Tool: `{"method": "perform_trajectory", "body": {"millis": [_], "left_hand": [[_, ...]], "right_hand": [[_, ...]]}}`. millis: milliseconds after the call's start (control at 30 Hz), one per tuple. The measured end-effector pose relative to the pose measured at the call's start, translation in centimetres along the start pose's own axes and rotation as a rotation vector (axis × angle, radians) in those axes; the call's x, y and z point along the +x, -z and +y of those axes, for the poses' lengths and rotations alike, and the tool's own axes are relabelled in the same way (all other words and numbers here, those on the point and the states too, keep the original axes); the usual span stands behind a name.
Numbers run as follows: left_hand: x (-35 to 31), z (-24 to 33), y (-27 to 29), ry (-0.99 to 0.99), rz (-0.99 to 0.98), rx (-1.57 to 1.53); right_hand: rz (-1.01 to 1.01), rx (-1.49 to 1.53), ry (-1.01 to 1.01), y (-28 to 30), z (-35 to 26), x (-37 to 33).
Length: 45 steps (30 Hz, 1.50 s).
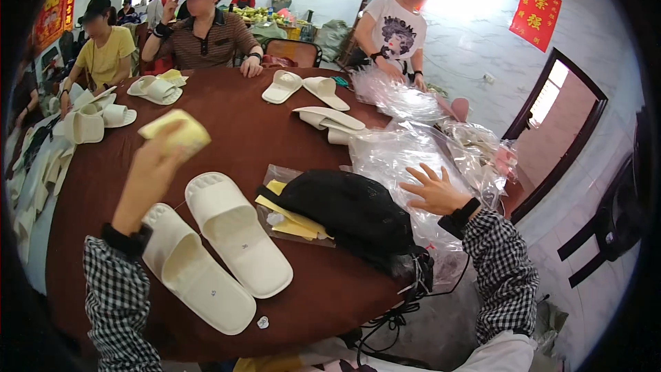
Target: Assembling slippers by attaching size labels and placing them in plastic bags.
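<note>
My left hand is raised over the table with its fingers closed on a yellow rectangular pad, slightly blurred; its exact kind cannot be made out. Just below lies a pair of cream slippers, a left slipper and a right slipper, soles down and toes pointing away from me. My right hand is open, fingers spread, over a heap of clear plastic bags; whether it touches them I cannot tell. A small white sticker lies beside the left slipper's heel.
A black bag sits mid-table, beside a clear packet of yellow pieces. Dark cables hang at the near edge. More cream slippers lie across the brown tablecloth. Several people sit or stand around; one at far right handles plastic bags.
</note>
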<state>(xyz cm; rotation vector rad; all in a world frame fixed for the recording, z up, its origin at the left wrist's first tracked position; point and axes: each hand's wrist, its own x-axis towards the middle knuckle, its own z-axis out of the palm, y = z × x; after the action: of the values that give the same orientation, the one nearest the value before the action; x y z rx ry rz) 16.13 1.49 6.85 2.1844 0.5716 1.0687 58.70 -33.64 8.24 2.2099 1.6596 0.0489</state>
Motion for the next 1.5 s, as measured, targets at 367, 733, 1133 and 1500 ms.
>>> {"method": "perform_trajectory", "body": {"millis": [367, 733, 1133, 1500], "left_hand": [[-1.6, 14.6, -27.6, -0.811, -0.511, 0.132], [-4.2, 12.5, -31.9, -0.900, -0.451, 0.393], [-4.2, 12.4, -30.4, -1.128, -0.131, 0.434], [-3.8, 13.8, -30.6, -1.173, -0.167, 0.467]], "right_hand": [[0.093, 0.553, -0.110, -6.7, 3.8, -0.1], [0.076, 0.525, 0.034, -6.1, 0.8, -1.5], [0.254, 0.100, -0.170, -6.8, -0.4, 0.8], [0.118, 0.220, 0.064, -5.8, -0.1, 2.0]]}}
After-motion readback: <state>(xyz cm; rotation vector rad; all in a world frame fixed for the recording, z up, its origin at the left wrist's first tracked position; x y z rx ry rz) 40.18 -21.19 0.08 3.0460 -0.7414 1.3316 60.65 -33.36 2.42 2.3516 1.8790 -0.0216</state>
